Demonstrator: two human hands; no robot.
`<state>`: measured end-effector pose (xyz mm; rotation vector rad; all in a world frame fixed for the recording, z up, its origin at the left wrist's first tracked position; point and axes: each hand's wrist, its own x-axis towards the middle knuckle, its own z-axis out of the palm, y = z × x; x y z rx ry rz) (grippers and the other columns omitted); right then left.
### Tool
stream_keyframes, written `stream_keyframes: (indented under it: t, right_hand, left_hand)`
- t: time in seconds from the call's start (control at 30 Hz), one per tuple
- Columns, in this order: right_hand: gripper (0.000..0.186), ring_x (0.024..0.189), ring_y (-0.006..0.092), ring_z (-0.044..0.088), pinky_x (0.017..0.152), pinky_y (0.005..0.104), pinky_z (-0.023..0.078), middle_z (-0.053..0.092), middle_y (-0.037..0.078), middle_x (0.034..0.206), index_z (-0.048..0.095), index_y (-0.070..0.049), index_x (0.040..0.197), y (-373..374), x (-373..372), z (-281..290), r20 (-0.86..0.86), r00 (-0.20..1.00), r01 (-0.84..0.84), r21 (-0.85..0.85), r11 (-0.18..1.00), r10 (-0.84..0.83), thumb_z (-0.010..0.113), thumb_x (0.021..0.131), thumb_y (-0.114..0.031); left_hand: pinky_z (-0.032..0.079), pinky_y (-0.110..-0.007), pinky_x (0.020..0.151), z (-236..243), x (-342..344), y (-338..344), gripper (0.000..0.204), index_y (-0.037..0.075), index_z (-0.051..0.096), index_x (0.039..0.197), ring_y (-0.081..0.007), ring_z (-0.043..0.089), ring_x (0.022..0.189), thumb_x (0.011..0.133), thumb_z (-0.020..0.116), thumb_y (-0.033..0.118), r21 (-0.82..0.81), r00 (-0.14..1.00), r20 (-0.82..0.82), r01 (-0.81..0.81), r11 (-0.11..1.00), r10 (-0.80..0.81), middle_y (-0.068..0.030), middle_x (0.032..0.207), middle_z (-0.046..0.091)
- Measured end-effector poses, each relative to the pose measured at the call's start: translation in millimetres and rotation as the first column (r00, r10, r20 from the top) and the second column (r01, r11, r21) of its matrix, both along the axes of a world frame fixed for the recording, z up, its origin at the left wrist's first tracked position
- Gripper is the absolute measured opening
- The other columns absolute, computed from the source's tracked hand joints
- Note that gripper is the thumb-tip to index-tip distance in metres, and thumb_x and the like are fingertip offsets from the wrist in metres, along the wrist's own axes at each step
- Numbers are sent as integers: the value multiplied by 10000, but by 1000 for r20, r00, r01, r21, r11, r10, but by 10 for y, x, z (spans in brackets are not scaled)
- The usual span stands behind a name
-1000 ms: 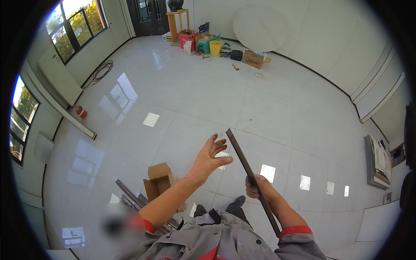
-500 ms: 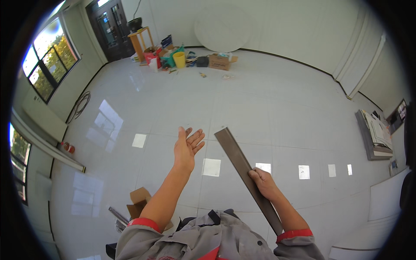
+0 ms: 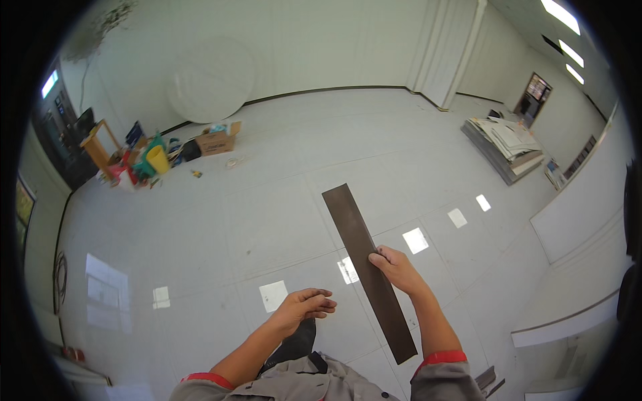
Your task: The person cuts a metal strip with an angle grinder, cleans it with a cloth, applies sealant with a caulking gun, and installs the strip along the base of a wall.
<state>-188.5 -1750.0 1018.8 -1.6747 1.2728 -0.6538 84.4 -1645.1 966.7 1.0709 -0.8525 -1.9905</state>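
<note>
Fingers of the right hand (image 3: 396,269) clasp a brown strip (image 3: 374,284) near mid-length, above the floor (image 3: 207,234); the left hand (image 3: 301,312), loosely curled, looks empty. Gripping there should keep it balanced.

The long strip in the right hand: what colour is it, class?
The strip is dark brown, shown best in the head view.

The long brown strip (image 3: 364,260) at five o'clock looks like smooth metal with a dull, nearly matt finish. The tiled floor (image 3: 221,220) is smooth and glossy. At six o'clock, the grey work jacket (image 3: 341,381) is creased, matt cloth. At ten o'clock, the box (image 3: 217,142) is matt cardboard; between nine and ten, the yellow bucket (image 3: 158,161) looks like smooth plastic.
</note>
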Motion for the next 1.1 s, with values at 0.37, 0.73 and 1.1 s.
stream_keyframes:
  t: [0.37,0.73,1.1]
  right_hand:
    - [228,773,82,620,667,265,520,664,9,924,595,-43,1105,-2557,-1462,-386,564,517,706,144,694,-643,570,1030,-257]
    - [166,938,184,668,836,366,582,660,82,1060,558,-28,1139,-5484,-1668,-1128,777,-132,622,549,559,-616,589,1011,-129]
    - [210,827,144,638,750,307,567,636,68,963,563,-12,1049,-8785,-3790,-1236,634,-145,732,585,349,-759,616,1008,-211]
  left_hand:
    - [526,-317,903,-31,-678,-3677,452,-52,582,1283,-215,666,1091,968,653,265,-234,924,331,279,931,-194,-148,1145,696]
    - [544,-413,707,-188,-2558,-7057,348,22,714,1033,-358,699,774,910,670,345,-573,599,778,555,603,189,-186,816,712]
    - [528,-398,614,-59,-3506,-10213,416,38,712,1011,-310,692,684,907,688,440,-531,395,847,648,546,354,-152,748,703]
